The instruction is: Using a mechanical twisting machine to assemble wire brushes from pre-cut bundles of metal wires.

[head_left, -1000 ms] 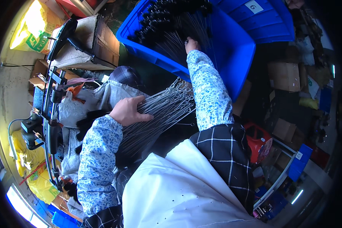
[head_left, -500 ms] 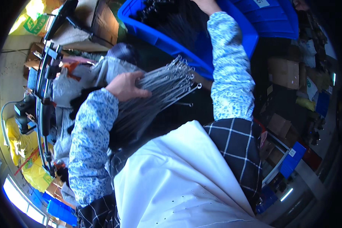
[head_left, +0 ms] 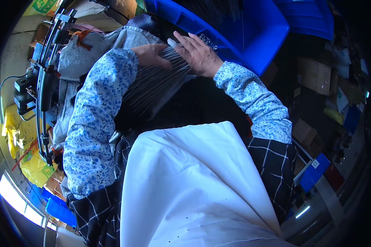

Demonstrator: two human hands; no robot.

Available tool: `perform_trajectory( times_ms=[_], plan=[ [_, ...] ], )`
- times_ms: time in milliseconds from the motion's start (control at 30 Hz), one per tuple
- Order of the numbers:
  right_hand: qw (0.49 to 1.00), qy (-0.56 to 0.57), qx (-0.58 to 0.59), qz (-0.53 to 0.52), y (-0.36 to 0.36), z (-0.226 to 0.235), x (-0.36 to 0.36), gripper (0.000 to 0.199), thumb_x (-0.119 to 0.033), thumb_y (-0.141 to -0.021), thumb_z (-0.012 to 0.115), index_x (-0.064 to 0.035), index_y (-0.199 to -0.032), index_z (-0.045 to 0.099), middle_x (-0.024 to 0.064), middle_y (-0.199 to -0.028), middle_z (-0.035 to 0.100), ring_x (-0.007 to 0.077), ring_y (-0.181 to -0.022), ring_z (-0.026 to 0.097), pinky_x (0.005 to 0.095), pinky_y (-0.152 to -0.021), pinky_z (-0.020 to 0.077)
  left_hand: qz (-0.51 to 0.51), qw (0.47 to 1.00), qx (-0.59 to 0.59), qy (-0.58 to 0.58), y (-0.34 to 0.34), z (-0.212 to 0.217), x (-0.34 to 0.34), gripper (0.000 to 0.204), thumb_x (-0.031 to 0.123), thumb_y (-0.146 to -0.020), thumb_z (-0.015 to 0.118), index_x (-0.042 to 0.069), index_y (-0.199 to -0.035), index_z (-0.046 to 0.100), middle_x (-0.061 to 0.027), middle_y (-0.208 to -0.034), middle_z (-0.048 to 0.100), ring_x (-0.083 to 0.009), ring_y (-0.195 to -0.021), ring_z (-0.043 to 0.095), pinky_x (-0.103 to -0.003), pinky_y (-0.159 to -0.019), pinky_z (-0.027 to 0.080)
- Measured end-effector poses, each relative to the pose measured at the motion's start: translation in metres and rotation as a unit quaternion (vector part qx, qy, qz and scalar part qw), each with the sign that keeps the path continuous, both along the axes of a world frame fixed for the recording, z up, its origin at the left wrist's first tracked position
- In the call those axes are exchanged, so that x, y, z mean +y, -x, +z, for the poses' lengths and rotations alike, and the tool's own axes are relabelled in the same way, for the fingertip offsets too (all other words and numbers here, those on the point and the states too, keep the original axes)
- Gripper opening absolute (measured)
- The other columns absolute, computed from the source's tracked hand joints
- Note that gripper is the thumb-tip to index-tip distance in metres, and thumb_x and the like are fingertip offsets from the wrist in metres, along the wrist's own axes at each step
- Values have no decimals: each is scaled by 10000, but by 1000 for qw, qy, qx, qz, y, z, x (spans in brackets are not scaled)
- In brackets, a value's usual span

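A sheaf of thin metal wires with small looped ends (head_left: 167, 71) slants across in front of me, its loops at the upper right. My left hand (head_left: 151, 55) is closed over the left side of the sheaf, with the thumb across the wires. On the loop end lies my right hand (head_left: 198, 55), its fingers stretched out and slightly apart. A white covering (head_left: 172, 42) shows at one fingertip of that hand. The lower ends of the wires fade into dark shadow.
Beyond my hands stands a blue plastic bin (head_left: 259, 37) with dark thin strands in it. Grey sheeting (head_left: 86, 57) and a black metal frame (head_left: 43, 94) are on the left. Cardboard boxes (head_left: 315, 76) sit to the right. A white apron (head_left: 193, 177) covers my lap.
My right hand has come back from the blue bin onto the loop end of the wires. My left hand stays on the sheaf. The view has shifted, so the bin appears higher.
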State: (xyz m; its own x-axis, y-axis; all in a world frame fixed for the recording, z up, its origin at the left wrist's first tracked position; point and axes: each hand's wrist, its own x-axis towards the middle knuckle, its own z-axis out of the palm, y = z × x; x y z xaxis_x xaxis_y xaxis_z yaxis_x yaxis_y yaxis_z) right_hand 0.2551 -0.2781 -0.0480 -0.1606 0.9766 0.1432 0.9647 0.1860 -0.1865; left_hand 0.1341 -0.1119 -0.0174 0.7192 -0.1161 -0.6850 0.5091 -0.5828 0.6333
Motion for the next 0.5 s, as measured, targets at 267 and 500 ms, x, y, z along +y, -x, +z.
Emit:
perform_trajectory(
  times_ms=[267, 500],
  plan=[
    [993, -12, 113, 36, 0, -28, 4, 575, -67, -627, 624, -51, -1134, 352, 131, -1010, 478, 282, -927, 494, 372, -847, 371, -106, 857, -198, -464, 0, 68, -9, 711, 514, -743, 492, 76, -1249, 251, -178, -1049, 511, -297, -932, 529, -366, -799, 438],
    [923, 142, 336, -122, 9, -44, -34, 833, -221, -527, 733, -92, -1188, 243, 184, -1083, 461, 359, -1004, 450, 406, -842, 377, 37, 970, -156, -186, 113, 244, 22, 138, 184, -787, 547, 57, -836, 568, -77, -654, 563, -163, -551, 555, -260, -529, 460]
  ],
)
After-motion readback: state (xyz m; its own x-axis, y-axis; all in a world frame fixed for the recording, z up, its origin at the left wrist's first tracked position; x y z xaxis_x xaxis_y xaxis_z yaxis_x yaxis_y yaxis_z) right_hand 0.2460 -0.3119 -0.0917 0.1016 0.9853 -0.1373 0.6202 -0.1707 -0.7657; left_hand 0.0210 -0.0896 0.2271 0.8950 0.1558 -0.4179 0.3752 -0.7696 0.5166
